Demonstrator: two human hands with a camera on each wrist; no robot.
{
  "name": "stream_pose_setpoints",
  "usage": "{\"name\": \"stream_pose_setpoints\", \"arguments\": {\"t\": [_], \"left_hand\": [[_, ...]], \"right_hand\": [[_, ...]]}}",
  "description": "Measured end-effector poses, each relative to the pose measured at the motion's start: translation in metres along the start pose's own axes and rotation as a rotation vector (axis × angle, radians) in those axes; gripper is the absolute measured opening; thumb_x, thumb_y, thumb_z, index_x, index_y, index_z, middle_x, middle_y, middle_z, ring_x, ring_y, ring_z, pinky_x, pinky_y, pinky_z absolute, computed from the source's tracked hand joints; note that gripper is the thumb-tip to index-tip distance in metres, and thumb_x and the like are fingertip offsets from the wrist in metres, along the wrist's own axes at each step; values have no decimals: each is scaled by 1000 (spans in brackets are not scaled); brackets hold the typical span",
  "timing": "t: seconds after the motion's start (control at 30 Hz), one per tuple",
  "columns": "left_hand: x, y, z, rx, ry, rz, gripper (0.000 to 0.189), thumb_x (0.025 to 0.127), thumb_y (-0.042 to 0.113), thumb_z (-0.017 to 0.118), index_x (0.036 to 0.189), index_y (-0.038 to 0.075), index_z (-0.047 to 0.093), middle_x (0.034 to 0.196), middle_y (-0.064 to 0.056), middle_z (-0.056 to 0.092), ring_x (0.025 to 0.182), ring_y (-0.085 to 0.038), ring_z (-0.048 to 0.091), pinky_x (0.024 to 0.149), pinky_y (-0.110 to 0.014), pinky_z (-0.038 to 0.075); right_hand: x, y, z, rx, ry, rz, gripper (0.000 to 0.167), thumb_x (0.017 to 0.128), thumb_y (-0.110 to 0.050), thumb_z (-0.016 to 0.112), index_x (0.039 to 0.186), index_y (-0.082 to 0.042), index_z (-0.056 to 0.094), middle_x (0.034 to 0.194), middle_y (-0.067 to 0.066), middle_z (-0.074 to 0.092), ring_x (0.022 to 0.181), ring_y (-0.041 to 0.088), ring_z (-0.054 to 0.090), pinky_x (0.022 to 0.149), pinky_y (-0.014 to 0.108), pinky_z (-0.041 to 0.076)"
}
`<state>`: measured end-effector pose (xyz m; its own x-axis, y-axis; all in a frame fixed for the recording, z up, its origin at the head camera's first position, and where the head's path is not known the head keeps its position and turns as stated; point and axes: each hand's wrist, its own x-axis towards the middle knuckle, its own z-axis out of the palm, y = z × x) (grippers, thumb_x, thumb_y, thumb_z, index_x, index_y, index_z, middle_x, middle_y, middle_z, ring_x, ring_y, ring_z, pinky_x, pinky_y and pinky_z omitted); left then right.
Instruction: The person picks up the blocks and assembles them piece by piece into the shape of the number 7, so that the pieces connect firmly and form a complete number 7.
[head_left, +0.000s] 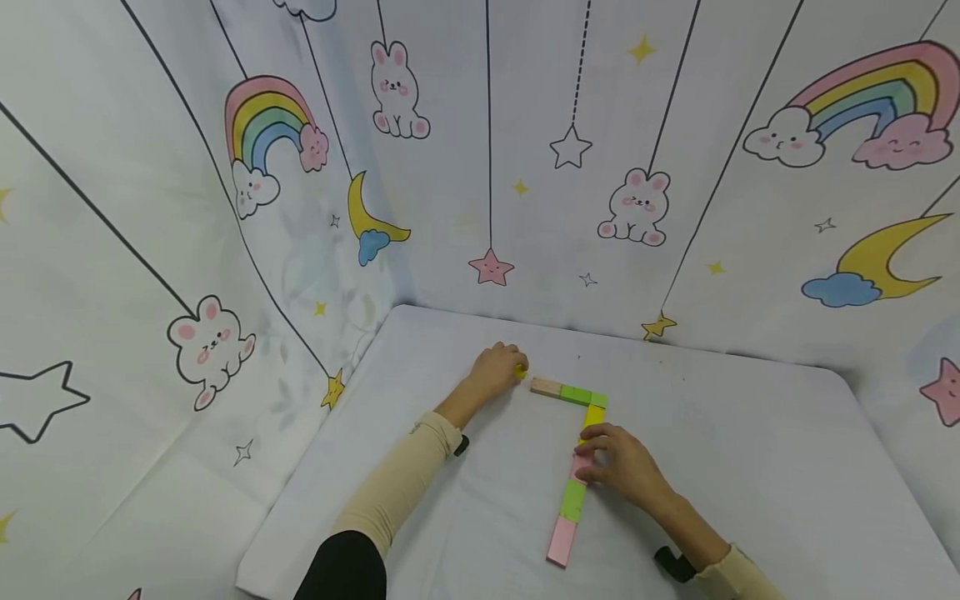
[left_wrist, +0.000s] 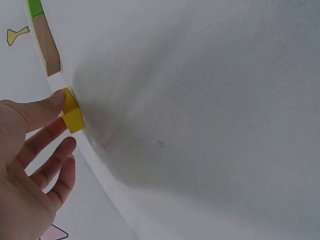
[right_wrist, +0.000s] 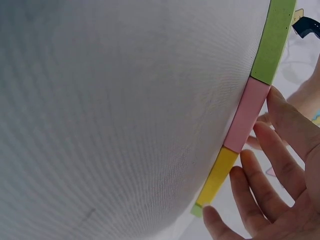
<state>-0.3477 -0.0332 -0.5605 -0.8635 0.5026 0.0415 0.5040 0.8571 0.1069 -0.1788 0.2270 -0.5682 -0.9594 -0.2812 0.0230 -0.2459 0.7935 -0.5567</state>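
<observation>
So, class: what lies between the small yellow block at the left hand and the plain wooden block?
Only bare white table. In the head view a short gap separates the yellow block from the wooden block; the left wrist view shows the same.

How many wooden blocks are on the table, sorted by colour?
Green blocks: 2, one in the far row, one in the near column
Pink blocks: 2, one beside the right hand
Yellow blocks: 2, one at the left hand
Plain wood block: 1
Total: 7
</observation>
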Motion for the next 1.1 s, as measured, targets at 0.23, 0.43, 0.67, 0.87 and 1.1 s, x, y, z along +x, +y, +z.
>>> {"name": "stream_pose_setpoints", "arguments": {"t": [0.23, 0.43, 0.67, 0.87, 1.1], "left_hand": [[0, -1, 0, -51, 15, -10, 23, 93, 21, 81, 115, 21, 77, 117, 3, 71, 105, -21, 62, 87, -37, 55], [-1, -2, 2, -111, -3, -18, 20, 93, 16, 80, 113, 19, 77, 118, 3, 70, 110, -21, 64, 92, -36, 55], [-4, -1, -1, -137, -5, -21, 27, 95, 13, 77, 122, 17, 74, 122, 1, 71, 113, -21, 65, 95, -37, 55], [-3, -1, 1, -169, -10, -35, 38, 96, 12, 76, 133, 17, 69, 121, 1, 72, 111, -18, 64, 95, -34, 54], [-5, -2, 3, -203, -23, -35, 47, 95, 13, 77, 140, 16, 64, 122, 2, 72, 112, -16, 64, 97, -33, 53]], "right_hand": [[1, -1, -1, -11, 3, 7, 32, 75, -28, 95, 104, -20, 83, 129, -1, 67, 126, 29, 57, 109, 56, 45], [1, -3, -2, 0, -8, 21, 31, 75, -28, 95, 103, -21, 83, 129, -1, 67, 127, 30, 57, 110, 57, 44], [0, -3, -2, 5, -8, 23, 31, 75, -27, 95, 103, -20, 83, 130, 0, 67, 128, 31, 56, 110, 58, 44], [0, -3, -3, 5, -6, 20, 32, 76, -27, 95, 104, -20, 83, 130, 0, 67, 128, 30, 56, 110, 58, 44], [-2, -2, -2, -7, -2, 12, 31, 76, -27, 94, 104, -20, 83, 131, 0, 66, 128, 31, 56, 110, 57, 44]]}}
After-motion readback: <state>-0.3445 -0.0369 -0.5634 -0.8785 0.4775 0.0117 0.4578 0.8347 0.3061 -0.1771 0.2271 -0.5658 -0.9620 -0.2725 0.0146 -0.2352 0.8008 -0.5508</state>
